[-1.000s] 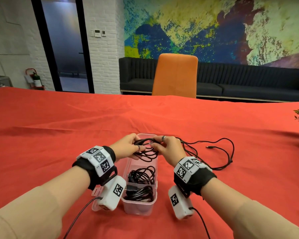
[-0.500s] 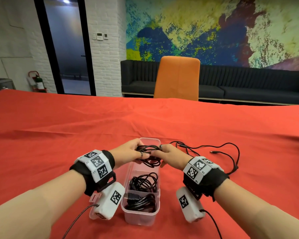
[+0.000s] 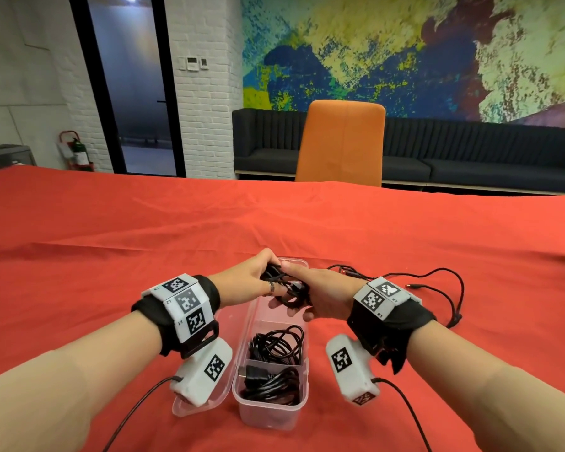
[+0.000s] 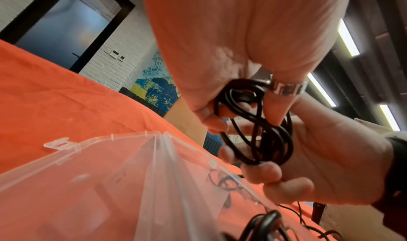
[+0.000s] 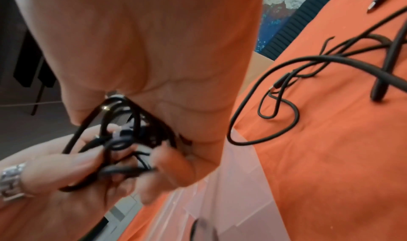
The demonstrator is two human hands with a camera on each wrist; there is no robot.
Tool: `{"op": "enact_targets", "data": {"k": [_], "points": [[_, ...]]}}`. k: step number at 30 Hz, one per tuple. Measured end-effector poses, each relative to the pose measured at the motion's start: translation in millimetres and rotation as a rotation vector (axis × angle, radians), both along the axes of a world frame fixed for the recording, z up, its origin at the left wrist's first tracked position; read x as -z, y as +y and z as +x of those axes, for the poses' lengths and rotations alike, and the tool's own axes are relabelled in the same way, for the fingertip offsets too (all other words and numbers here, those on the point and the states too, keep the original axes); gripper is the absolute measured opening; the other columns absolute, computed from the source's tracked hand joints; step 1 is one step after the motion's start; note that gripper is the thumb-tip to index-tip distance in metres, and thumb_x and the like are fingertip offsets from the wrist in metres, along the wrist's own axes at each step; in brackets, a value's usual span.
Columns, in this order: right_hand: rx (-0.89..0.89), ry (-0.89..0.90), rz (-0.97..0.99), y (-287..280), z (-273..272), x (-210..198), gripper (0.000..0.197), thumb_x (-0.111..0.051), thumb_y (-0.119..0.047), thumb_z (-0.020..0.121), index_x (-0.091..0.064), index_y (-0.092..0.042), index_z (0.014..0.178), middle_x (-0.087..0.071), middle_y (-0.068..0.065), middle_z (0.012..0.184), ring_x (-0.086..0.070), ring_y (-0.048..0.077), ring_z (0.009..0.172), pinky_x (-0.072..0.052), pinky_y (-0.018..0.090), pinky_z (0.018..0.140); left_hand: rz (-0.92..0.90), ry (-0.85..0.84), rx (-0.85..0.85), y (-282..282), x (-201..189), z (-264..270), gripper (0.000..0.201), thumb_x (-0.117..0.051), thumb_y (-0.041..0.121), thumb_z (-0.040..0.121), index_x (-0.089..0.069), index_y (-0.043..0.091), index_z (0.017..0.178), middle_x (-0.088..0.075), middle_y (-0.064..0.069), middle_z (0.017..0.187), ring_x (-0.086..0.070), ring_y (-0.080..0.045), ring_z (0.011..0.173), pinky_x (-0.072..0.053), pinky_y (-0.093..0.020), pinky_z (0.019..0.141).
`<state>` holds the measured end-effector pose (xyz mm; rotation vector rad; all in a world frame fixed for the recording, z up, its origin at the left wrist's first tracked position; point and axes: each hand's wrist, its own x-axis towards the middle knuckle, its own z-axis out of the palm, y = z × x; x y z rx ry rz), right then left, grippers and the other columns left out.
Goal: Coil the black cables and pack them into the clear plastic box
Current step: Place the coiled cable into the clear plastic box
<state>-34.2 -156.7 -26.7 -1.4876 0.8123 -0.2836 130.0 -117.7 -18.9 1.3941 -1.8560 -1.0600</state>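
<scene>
Both hands are bunched together right over the far end of the clear plastic box (image 3: 268, 411), and the coiled black cable (image 3: 286, 290) is sandwiched between them. The left hand (image 3: 252, 282) comes in from the left with its fingers curled around the loops, ring (image 4: 284, 88) on one finger showing in the left wrist view. The right hand (image 3: 320, 296) comes in from the right and wraps the other side of the same bundle, fingers tucked under it. So both are grasping that one coil, which hangs just above the far compartment.

The box sits on the red tablecloth (image 3: 111, 256) with its long side running near to far, and it's split into compartments. The middle one holds a coiled bundle (image 3: 276, 345) of black cable. The near one holds another black bundle (image 3: 271, 384) with a chunky plug on top. The clear lid (image 4: 92, 166) lies flipped open on the left side of the box, flat on the cloth, partly under the left wrist camera.

To the right of the right hand, a loose black cable (image 3: 437, 285) sprawls across the cloth in big open loops, uncoiled, with its plug ends lying free.
</scene>
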Motion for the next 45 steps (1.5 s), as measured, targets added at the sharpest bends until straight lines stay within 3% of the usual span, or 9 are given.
{"op": "enact_targets", "data": {"k": [3,9,15,18,21,27,37,41,45], "points": [[0.057,-0.002,-0.097,-1.8,1.1,2.0,0.034,-0.037,-0.044,0.096,-0.059,-0.019,0.087,-0.059,0.0,0.079,-0.043,0.009,0.058,-0.03,0.019,0.05,0.017,0.009,-0.002,0.0,-1.3,-1.3,0.026,-0.058,0.003,0.088,-0.036,0.013,0.096,-0.058,-0.006,0.086,-0.054,-0.009,0.078,-0.044,-0.015,0.069],[-0.053,0.303,-0.565,1.6,3.9,3.5,0.033,-0.038,-0.033,0.098,-0.049,-0.019,0.071,-0.044,-0.004,0.063,-0.037,0.008,0.053,-0.03,0.015,0.047,0.064,-0.093,-0.023,2.5,11.9,7.3,0.048,-0.069,0.002,0.079,-0.037,0.017,0.112,-0.054,-0.01,0.111,-0.055,-0.015,0.095,-0.048,-0.028,0.085],[-0.133,0.539,-0.816,2.9,4.9,1.7,0.026,-0.037,-0.035,0.099,-0.053,-0.023,0.083,-0.05,-0.002,0.073,-0.045,0.014,0.066,-0.028,0.026,0.056,0.048,-0.159,-0.072,5.2,9.1,13.2,0.051,-0.068,-0.011,0.074,-0.049,0.012,0.115,-0.055,0.005,0.09,-0.056,-0.001,0.073,-0.047,-0.008,0.058],[-0.176,0.633,-0.889,3.7,7.4,-0.1,0.036,-0.035,-0.035,0.099,-0.055,-0.009,0.116,-0.06,0.011,0.095,-0.048,0.018,0.08,-0.025,0.023,0.06,0.005,-0.269,-0.087,6.0,10.8,10.4,0.054,-0.07,-0.011,0.072,-0.053,0.008,0.119,-0.058,0.001,0.088,-0.057,-0.003,0.07,-0.051,-0.016,0.067],[-0.214,0.7,-0.929,1.1,8.6,3.3,0.039,-0.035,-0.035,0.099,-0.055,-0.007,0.116,-0.063,0.016,0.104,-0.055,0.026,0.089,-0.033,0.027,0.07,-0.025,-0.318,-0.114,5.7,14.9,7.4,0.055,-0.065,-0.014,0.074,-0.052,0.006,0.124,-0.059,-0.007,0.092,-0.058,-0.011,0.07,-0.055,-0.031,0.079],[-0.268,0.852,-1.014,0.7,13.3,12.7,0.044,-0.034,-0.039,0.098,-0.056,-0.006,0.116,-0.062,0.016,0.11,-0.057,0.032,0.102,-0.042,0.033,0.08,-0.124,-0.453,-0.132,4.6,19.4,8.8,0.059,-0.075,-0.003,0.071,-0.054,0.012,0.124,-0.059,-0.005,0.114,-0.058,-0.014,0.096,-0.049,-0.023,0.083],[-0.359,1.095,-1.51,15.4,23.9,21.5,0.053,-0.027,-0.047,0.098,-0.056,-0.006,0.115,-0.059,0.011,0.116,-0.057,0.032,0.107,-0.033,0.04,0.093,-0.238,-0.565,-0.116,8.2,24.9,8.6,0.046,-0.076,0.01,0.074,-0.061,0.011,0.117,-0.063,-0.005,0.115,-0.055,-0.016,0.108,-0.042,-0.018,0.085],[-0.374,1.099,-1.519,18.0,21.4,22.5,0.057,-0.024,-0.05,0.097,-0.052,-0.005,0.119,-0.056,0.013,0.118,-0.055,0.031,0.109,-0.03,0.042,0.093,-0.25,-0.527,-0.07,7.6,25.2,8.5,0.03,-0.07,0.0,0.075,-0.066,0.006,0.104,-0.071,-0.008,0.099,-0.065,-0.014,0.094,-0.041,-0.002,0.067],[-0.321,1.052,-1.376,20.1,14.2,23.0,0.06,-0.024,-0.053,0.095,-0.039,-0.005,0.126,-0.05,0.012,0.126,-0.046,0.03,0.119,-0.028,0.042,0.096,-0.234,-0.582,-0.029,6.9,17.9,10.7,0.012,-0.072,0.006,0.076,-0.071,0.007,0.088,-0.073,-0.006,0.087,-0.067,-0.014,0.084,-0.049,-0.02,0.073]]}}
